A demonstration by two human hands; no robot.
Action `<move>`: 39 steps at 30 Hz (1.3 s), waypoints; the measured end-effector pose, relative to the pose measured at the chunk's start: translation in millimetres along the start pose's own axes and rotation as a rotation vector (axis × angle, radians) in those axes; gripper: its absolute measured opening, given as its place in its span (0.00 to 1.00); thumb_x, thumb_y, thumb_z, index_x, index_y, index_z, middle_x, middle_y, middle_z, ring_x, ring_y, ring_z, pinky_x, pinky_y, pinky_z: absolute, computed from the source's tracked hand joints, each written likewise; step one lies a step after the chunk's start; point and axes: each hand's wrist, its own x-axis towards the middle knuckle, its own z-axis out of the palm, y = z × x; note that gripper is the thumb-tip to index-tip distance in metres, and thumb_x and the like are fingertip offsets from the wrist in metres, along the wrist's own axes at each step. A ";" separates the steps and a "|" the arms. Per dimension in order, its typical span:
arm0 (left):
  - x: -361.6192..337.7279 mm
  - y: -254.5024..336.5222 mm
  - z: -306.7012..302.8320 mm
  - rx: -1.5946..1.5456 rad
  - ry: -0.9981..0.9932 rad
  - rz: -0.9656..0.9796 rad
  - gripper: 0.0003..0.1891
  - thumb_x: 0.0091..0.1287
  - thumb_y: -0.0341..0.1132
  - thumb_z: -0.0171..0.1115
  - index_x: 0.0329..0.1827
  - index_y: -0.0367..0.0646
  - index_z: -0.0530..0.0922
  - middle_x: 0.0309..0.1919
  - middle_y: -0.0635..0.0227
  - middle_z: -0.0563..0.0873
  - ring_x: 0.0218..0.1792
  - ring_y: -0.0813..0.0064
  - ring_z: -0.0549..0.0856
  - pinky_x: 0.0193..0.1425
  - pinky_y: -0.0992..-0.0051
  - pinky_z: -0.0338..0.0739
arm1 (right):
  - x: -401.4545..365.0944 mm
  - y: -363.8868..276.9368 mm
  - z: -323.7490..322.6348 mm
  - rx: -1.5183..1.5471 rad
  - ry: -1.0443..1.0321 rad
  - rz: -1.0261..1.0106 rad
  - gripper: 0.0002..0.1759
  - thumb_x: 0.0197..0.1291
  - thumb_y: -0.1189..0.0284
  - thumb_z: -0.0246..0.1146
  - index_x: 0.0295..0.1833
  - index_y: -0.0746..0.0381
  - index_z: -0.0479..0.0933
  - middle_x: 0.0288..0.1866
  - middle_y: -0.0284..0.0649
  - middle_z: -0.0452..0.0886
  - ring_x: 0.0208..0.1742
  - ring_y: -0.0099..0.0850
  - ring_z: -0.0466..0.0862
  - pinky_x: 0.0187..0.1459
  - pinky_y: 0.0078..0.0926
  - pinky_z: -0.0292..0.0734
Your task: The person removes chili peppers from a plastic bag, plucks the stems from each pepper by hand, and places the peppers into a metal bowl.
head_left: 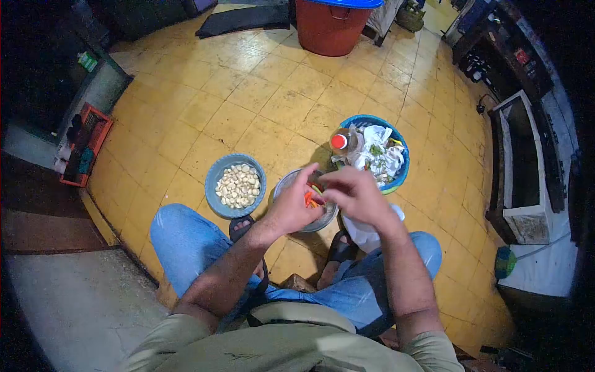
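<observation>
Both hands are over a grey basket [322, 221] on the floor between my feet. Red, orange and green pieces, apparently peppers [311, 199], show in it between the hands. My left hand [296, 203] is at the basket's left side, its thumb and fingers apart. Reaching in from the right, my right hand [354, 193] has its fingers curled; whether they hold anything is too small to tell. To the left stands a grey-blue bowl [211, 191] of pale, rounded pieces [238, 186].
A blue basin [403, 162] with white plastic and scraps stands ahead right, beside a red-capped bottle [339, 142]. A white bag [362, 234] lies near my right foot. Farther off are a red tub [328, 28], an orange crate [99, 139] and a white frame [527, 214].
</observation>
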 end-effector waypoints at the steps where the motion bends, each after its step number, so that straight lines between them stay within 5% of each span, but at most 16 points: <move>1: 2.0 -8.5 3.7 0.009 0.036 0.097 0.45 0.53 0.28 0.70 0.74 0.40 0.54 0.40 0.58 0.86 0.43 0.65 0.86 0.53 0.66 0.78 | -0.3 -8.2 8.4 0.005 -0.070 -0.037 0.14 0.52 0.74 0.69 0.46 0.62 0.83 0.34 0.43 0.83 0.35 0.31 0.83 0.37 0.28 0.77; 3: 2.6 -14.7 7.9 0.019 0.068 0.194 0.44 0.53 0.28 0.69 0.73 0.40 0.54 0.42 0.56 0.85 0.43 0.64 0.86 0.53 0.66 0.78 | -0.9 1.0 22.6 -0.007 -0.060 -0.089 0.12 0.51 0.74 0.69 0.43 0.63 0.82 0.31 0.42 0.82 0.31 0.30 0.82 0.33 0.28 0.76; 5: 1.9 -10.7 8.3 0.006 0.077 0.182 0.42 0.56 0.27 0.69 0.73 0.40 0.56 0.45 0.55 0.85 0.46 0.67 0.85 0.54 0.67 0.78 | 2.6 3.8 22.9 0.010 -0.057 -0.032 0.12 0.49 0.74 0.68 0.41 0.63 0.81 0.33 0.47 0.83 0.34 0.43 0.84 0.37 0.34 0.79; 8: 1.1 5.7 -2.0 -0.257 -0.059 -0.047 0.34 0.59 0.28 0.68 0.69 0.38 0.63 0.44 0.59 0.85 0.46 0.74 0.84 0.52 0.73 0.78 | 6.1 10.6 8.1 0.126 0.106 0.102 0.08 0.53 0.74 0.67 0.38 0.65 0.80 0.29 0.40 0.82 0.31 0.30 0.82 0.35 0.27 0.77; 11: 9.8 -16.5 6.8 -0.441 0.106 0.081 0.24 0.61 0.30 0.68 0.61 0.37 0.74 0.42 0.64 0.85 0.42 0.81 0.83 0.48 0.78 0.78 | 7.2 27.9 3.0 0.319 0.225 0.214 0.07 0.58 0.73 0.66 0.38 0.67 0.80 0.28 0.30 0.80 0.31 0.17 0.77 0.33 0.19 0.73; 12: 10.1 -9.4 8.0 -0.422 0.234 0.169 0.16 0.63 0.31 0.67 0.53 0.35 0.80 0.39 0.68 0.85 0.37 0.85 0.82 0.45 0.81 0.77 | 6.6 30.4 5.6 0.422 0.190 0.267 0.07 0.59 0.73 0.66 0.37 0.66 0.80 0.27 0.29 0.79 0.30 0.16 0.75 0.32 0.18 0.72; 15: 4.2 3.2 -2.4 -0.564 0.204 -0.002 0.13 0.67 0.30 0.63 0.52 0.36 0.80 0.36 0.73 0.83 0.37 0.84 0.80 0.42 0.80 0.77 | 3.4 28.4 16.6 0.508 0.106 0.316 0.07 0.60 0.72 0.66 0.36 0.66 0.80 0.26 0.26 0.77 0.27 0.15 0.72 0.29 0.16 0.68; 17: 3.8 -1.3 -5.0 -0.597 0.192 -0.040 0.11 0.68 0.31 0.63 0.50 0.36 0.80 0.35 0.73 0.83 0.36 0.84 0.80 0.41 0.80 0.77 | 2.0 27.8 22.2 0.482 -0.134 0.315 0.08 0.61 0.71 0.66 0.34 0.65 0.79 0.24 0.26 0.76 0.26 0.14 0.71 0.28 0.16 0.66; 19: 5.9 -6.9 -3.3 -0.630 0.179 -0.076 0.10 0.68 0.32 0.63 0.48 0.37 0.81 0.33 0.73 0.84 0.35 0.83 0.80 0.40 0.79 0.77 | 3.2 26.7 18.2 0.408 -0.257 0.300 0.08 0.65 0.71 0.64 0.38 0.65 0.79 0.30 0.28 0.80 0.32 0.15 0.75 0.34 0.17 0.72; 21: 6.8 -8.7 0.6 -0.404 0.254 0.126 0.10 0.66 0.34 0.65 0.43 0.36 0.82 0.34 0.69 0.86 0.37 0.83 0.82 0.42 0.78 0.77 | 2.7 18.4 14.6 0.295 -0.099 0.240 0.10 0.62 0.69 0.66 0.39 0.66 0.81 0.27 0.32 0.80 0.29 0.18 0.75 0.31 0.21 0.73; 23: 3.9 -5.6 0.2 -0.289 0.248 0.099 0.10 0.65 0.35 0.66 0.42 0.37 0.82 0.33 0.67 0.86 0.36 0.80 0.83 0.41 0.76 0.77 | 3.2 15.3 11.0 0.163 -0.003 0.190 0.10 0.61 0.69 0.66 0.40 0.67 0.81 0.30 0.35 0.83 0.31 0.19 0.78 0.34 0.23 0.75; 25: 2.2 -2.5 0.7 -0.176 0.242 0.073 0.10 0.63 0.36 0.67 0.40 0.37 0.82 0.32 0.65 0.86 0.35 0.76 0.84 0.40 0.74 0.77 | 4.0 8.6 11.0 0.388 0.195 0.111 0.10 0.60 0.70 0.67 0.39 0.67 0.81 0.29 0.36 0.82 0.30 0.21 0.78 0.33 0.23 0.75; 27: 2.1 -0.6 1.8 0.008 0.234 0.242 0.10 0.60 0.35 0.68 0.38 0.37 0.81 0.31 0.60 0.84 0.34 0.66 0.85 0.40 0.69 0.77 | 2.7 4.7 7.1 0.320 0.165 0.140 0.08 0.58 0.72 0.68 0.37 0.66 0.80 0.26 0.37 0.81 0.28 0.23 0.79 0.31 0.24 0.74; 30: -1.3 4.4 2.1 0.137 0.236 0.305 0.08 0.59 0.30 0.67 0.38 0.36 0.80 0.33 0.58 0.84 0.36 0.66 0.85 0.40 0.71 0.78 | 2.6 13.2 13.7 0.050 0.176 0.114 0.06 0.56 0.75 0.67 0.31 0.66 0.77 0.23 0.39 0.79 0.24 0.24 0.75 0.27 0.26 0.71; 39: -2.2 1.4 -0.3 0.250 0.202 0.428 0.08 0.58 0.29 0.67 0.39 0.37 0.80 0.34 0.55 0.83 0.37 0.56 0.84 0.40 0.65 0.79 | 2.4 29.3 7.5 0.262 -0.036 0.262 0.06 0.56 0.74 0.67 0.33 0.66 0.79 0.23 0.37 0.80 0.25 0.23 0.76 0.29 0.26 0.72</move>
